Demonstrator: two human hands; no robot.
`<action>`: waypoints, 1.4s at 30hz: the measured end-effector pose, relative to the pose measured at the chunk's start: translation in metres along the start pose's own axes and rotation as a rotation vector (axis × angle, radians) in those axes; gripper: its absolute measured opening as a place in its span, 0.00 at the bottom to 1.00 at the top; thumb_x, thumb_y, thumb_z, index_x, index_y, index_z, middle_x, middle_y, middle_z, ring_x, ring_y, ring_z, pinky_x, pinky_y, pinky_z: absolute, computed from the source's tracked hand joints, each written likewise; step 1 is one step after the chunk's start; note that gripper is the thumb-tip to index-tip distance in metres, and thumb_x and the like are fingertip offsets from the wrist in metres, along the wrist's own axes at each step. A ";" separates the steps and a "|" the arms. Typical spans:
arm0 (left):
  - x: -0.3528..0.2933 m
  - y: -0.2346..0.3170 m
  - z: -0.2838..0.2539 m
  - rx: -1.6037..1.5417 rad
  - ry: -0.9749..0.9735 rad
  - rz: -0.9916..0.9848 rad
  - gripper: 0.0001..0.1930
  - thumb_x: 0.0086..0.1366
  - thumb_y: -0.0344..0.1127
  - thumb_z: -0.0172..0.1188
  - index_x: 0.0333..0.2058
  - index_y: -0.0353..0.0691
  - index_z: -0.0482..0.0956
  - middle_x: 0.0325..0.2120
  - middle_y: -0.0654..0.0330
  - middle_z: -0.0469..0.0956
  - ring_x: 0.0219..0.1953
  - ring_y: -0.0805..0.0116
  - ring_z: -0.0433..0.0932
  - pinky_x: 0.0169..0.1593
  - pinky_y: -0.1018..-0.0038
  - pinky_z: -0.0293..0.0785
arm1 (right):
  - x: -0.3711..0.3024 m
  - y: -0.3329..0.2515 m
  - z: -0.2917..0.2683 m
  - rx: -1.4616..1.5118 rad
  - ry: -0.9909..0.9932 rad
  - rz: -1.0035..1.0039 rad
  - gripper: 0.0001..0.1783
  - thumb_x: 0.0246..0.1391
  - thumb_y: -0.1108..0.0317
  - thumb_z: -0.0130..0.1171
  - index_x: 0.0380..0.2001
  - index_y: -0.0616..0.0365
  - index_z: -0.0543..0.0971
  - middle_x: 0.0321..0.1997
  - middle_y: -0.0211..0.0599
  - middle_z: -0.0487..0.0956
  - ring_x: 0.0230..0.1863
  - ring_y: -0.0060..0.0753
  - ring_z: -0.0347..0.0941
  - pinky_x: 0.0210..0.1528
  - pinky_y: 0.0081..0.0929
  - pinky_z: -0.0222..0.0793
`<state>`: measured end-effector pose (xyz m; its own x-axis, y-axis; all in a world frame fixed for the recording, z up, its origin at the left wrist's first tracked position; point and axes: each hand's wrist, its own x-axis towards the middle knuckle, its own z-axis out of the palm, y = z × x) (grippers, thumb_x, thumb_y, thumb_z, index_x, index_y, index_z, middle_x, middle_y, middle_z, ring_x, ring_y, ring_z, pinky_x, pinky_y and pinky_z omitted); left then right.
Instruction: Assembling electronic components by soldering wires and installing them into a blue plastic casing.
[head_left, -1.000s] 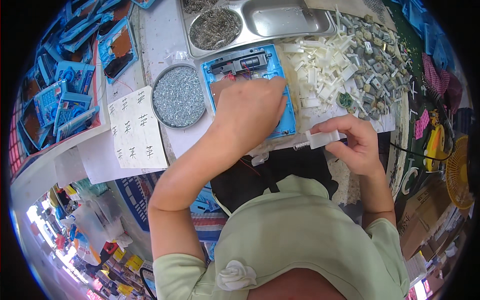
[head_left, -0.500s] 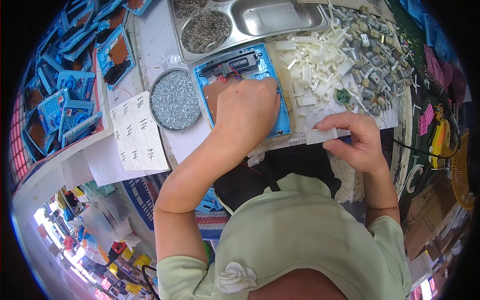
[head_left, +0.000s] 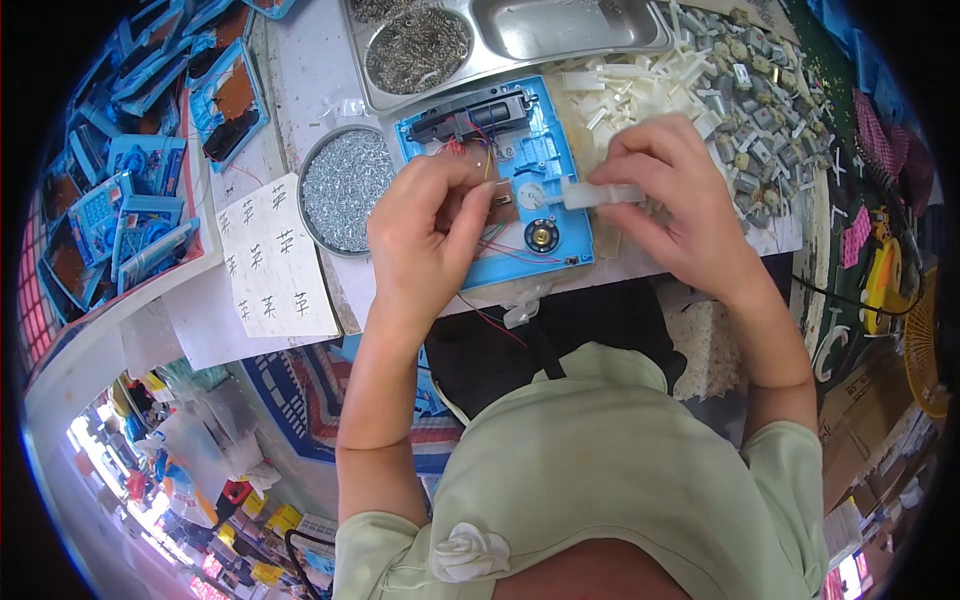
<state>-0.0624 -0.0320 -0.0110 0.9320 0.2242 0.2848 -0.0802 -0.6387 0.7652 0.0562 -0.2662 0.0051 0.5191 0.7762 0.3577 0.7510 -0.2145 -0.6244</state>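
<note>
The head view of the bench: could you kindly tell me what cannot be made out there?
In the head view:
- Whether the left hand grips the small shiny piece: too small.
- Milky-white plastic part: gripped end, hidden by the right hand.
- Silver metal tray: far side, cut by the top edge.

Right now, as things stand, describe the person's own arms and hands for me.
The left hand and right hand are bare, with no gloves. The left forearm and right forearm are uncovered too, with no watch or bracelet visible. The short left sleeve and right sleeve are plain pale green, ending above the elbows.
</note>
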 end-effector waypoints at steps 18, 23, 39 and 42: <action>-0.015 -0.006 0.014 -0.159 0.046 -0.053 0.06 0.61 0.23 0.68 0.35 0.37 0.79 0.24 0.60 0.81 0.23 0.74 0.79 0.26 0.78 0.73 | 0.009 0.040 0.039 0.202 -0.042 -0.111 0.15 0.46 0.68 0.71 0.40 0.55 0.85 0.42 0.38 0.80 0.42 0.43 0.73 0.44 0.36 0.71; -0.017 -0.007 0.013 -0.145 0.040 -0.084 0.05 0.61 0.24 0.68 0.34 0.37 0.80 0.23 0.61 0.79 0.22 0.76 0.77 0.26 0.79 0.71 | 0.011 0.037 0.043 0.232 -0.024 -0.132 0.13 0.47 0.69 0.71 0.39 0.54 0.85 0.42 0.36 0.80 0.43 0.42 0.73 0.45 0.36 0.71; -0.030 0.011 -0.006 -0.198 0.045 0.015 0.10 0.62 0.19 0.61 0.43 0.32 0.76 0.33 0.59 0.76 0.32 0.74 0.73 0.42 0.78 0.69 | -0.056 0.039 -0.081 -0.689 0.248 0.448 0.15 0.44 0.61 0.71 0.35 0.56 0.84 0.42 0.38 0.79 0.50 0.46 0.70 0.55 0.38 0.66; -0.008 0.045 -0.005 -0.248 -0.133 0.112 0.09 0.62 0.19 0.61 0.41 0.31 0.77 0.34 0.59 0.77 0.31 0.74 0.74 0.39 0.78 0.69 | -0.075 0.054 -0.084 -0.712 0.185 0.501 0.15 0.44 0.61 0.71 0.35 0.56 0.83 0.42 0.38 0.78 0.49 0.47 0.69 0.54 0.39 0.66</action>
<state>-0.0757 -0.0590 0.0242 0.9492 0.0538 0.3101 -0.2540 -0.4507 0.8558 0.0925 -0.3858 0.0029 0.8659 0.3975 0.3037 0.4619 -0.8684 -0.1804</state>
